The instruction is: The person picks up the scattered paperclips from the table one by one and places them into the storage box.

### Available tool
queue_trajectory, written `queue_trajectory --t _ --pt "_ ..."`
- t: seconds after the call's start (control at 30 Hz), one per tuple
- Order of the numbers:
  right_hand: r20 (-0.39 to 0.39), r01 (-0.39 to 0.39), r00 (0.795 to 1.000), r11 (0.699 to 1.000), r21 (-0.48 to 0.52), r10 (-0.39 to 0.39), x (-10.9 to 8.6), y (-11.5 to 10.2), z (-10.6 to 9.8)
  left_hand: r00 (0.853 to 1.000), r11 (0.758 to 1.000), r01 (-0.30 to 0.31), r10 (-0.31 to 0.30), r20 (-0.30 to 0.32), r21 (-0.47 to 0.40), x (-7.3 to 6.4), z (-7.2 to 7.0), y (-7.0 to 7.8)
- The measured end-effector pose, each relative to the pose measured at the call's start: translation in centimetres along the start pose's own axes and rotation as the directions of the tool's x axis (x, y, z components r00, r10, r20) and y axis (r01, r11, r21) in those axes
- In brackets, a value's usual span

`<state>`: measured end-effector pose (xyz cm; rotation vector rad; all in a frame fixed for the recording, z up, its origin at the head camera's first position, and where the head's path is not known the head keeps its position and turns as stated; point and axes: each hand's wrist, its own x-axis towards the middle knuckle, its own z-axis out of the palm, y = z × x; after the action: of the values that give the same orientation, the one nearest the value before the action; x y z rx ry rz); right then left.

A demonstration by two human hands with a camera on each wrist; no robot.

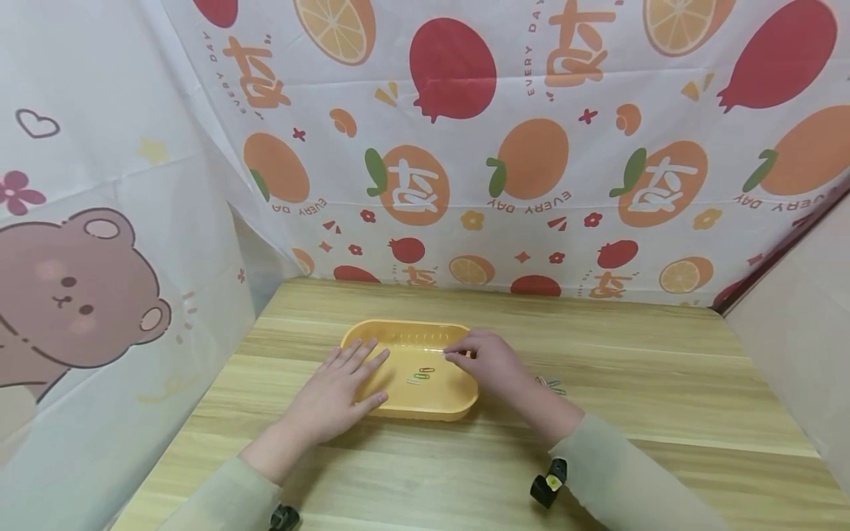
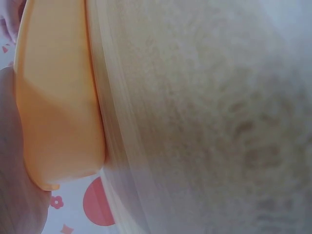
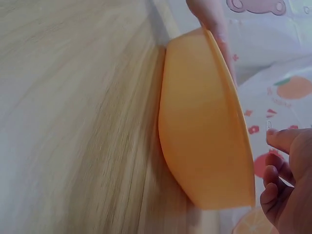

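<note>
Left hand spreads on the tray, right hand pinches paperclip.

The left forearm rises from the lower left of the head view, sleeved up to a bare wrist. Beyond it the left hand lies left of centre, back upward, fingers spread and nearly straight, thumb held apart and pointing right. The right forearm, also sleeved, slants in from the lower right, and the right hand sits near centre, tips pointing left in a pinch. In the right wrist view, its remaining fingers curl toward the palm at lower right.
</note>
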<state>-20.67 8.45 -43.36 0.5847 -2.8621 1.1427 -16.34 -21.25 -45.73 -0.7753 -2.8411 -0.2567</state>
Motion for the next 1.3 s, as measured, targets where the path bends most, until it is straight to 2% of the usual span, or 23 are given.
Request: queue_trajectory --t 0.17,0.43,0.6,0.87,1.07,1.3 --pt "0.059 0.016 0.998 0.999 -0.045 -0.013 0.9 -1.0 1.0 1.000 1.000 0.000 0.000 0.009 0.002 0.0 0.1 0.0" --pt "0.105 0.068 0.993 0.985 -0.159 -0.051 2.9 -2.0 2.5 0.999 1.000 0.009 -0.009 0.044 -0.002 0.0 0.1 -0.1" --pt "0.133 0.083 0.990 0.972 -0.221 -0.054 4.0 -2.1 3.4 0.999 1.000 0.000 0.000 0.034 -0.006 0.1 0.2 -0.1" --pt "0.169 0.024 0.985 0.920 -0.392 0.046 5.0 -2.3 4.3 1.000 1.000 -0.013 0.013 -0.001 0.002 0.1 0.1 -0.1" --pt "0.166 -0.035 0.979 0.894 -0.448 0.121 5.2 -3.1 4.3 1.000 1.000 -0.012 0.012 0.016 0.002 0.2 -0.1 -0.1" --pt "0.191 -0.059 0.964 0.853 -0.519 0.183 5.2 -3.0 4.5 1.000 1.000 -0.013 0.013 0.000 -0.001 0.2 -0.1 -0.1"
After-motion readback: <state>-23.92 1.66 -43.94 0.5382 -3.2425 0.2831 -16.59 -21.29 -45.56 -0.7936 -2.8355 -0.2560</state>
